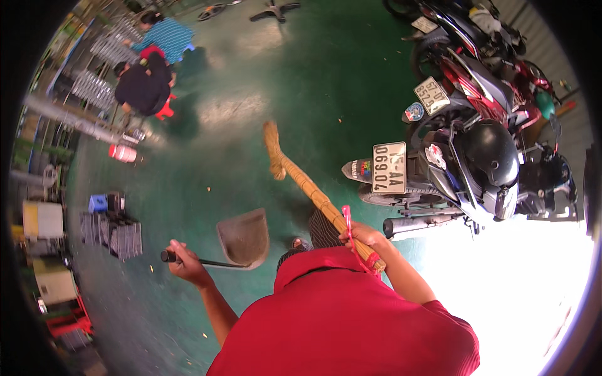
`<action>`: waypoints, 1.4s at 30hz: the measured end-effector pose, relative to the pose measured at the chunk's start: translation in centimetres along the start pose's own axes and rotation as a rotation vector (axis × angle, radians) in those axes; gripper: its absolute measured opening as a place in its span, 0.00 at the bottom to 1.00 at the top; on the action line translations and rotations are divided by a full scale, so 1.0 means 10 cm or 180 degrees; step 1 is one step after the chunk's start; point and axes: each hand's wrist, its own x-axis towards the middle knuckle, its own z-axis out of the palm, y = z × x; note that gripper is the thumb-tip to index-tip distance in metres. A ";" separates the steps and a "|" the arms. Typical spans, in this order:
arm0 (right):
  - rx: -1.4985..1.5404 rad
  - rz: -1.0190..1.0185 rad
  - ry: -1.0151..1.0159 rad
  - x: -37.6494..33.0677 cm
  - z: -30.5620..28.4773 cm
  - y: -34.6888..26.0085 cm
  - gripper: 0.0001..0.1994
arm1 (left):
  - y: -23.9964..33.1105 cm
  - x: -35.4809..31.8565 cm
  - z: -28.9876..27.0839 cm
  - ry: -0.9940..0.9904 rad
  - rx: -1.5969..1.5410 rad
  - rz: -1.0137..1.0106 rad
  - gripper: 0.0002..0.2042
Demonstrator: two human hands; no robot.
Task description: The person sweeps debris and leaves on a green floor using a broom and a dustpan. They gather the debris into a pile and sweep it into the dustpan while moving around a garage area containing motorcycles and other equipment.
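Head view, left hand [186, 263] curled round dustpan handle [219, 264], right hand [365, 234] apparently clasping straw broom [310, 189]

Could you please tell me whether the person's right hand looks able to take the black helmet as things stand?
Probably not: the right hand is closed around the broom, and the black helmet sits on a motorbike off to the right, apparently beyond easy reach.

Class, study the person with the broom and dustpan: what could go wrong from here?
1. The right hand grips the broom, with a parked motorbike to its right; a wide swing might knock it.
2. The left hand holds the dustpan by its handle; a tilt might spill anything in it.
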 end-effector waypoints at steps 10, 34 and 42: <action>0.0649 -0.0952 0.1155 1.35 -0.84 -1.85 0.25 | 0.05 1.63 2.86 -0.0973 -0.0456 0.0294 0.14; 0.1468 -0.1546 0.2069 2.60 -3.48 -6.75 0.26 | 0.65 3.20 9.63 -0.2431 -0.0586 -0.0085 0.11; -0.0354 -0.1278 0.3083 2.92 -4.86 -8.03 0.24 | 0.89 3.24 11.14 -0.2525 -0.0449 -0.0052 0.12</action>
